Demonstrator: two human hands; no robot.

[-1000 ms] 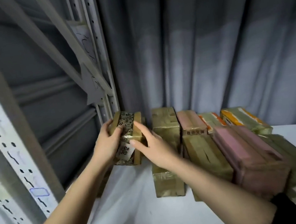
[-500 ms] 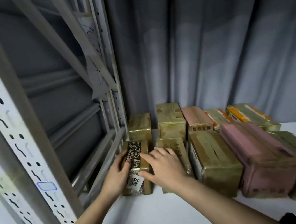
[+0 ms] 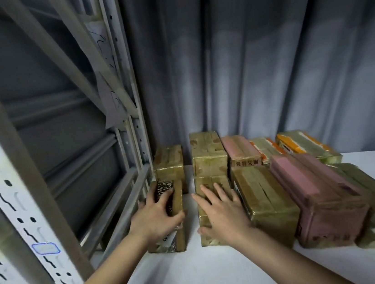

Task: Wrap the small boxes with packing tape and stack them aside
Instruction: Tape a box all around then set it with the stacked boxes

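A tape-wrapped box with black patterned print (image 3: 176, 198) lies on the white shelf top (image 3: 199, 278) at the left end of the front row. My left hand (image 3: 154, 217) lies on top of it, fingers bent over its upper face and thumb at its right edge. My right hand (image 3: 222, 211) rests flat with spread fingers on the neighbouring gold-taped box (image 3: 214, 238). A narrow gap separates the two boxes.
More wrapped boxes stand in two rows: gold ones (image 3: 169, 165) (image 3: 208, 155) behind, a gold one (image 3: 266, 205) and pink ones (image 3: 318, 198) (image 3: 240, 151) to the right, orange-printed ones (image 3: 301, 146) at the back. A metal rack upright (image 3: 128, 102) stands left; a grey curtain (image 3: 264, 48) hangs behind.
The printed box came down from mid-air onto the shelf top at the row's left end. My right hand moved off it onto the gold box beside it.
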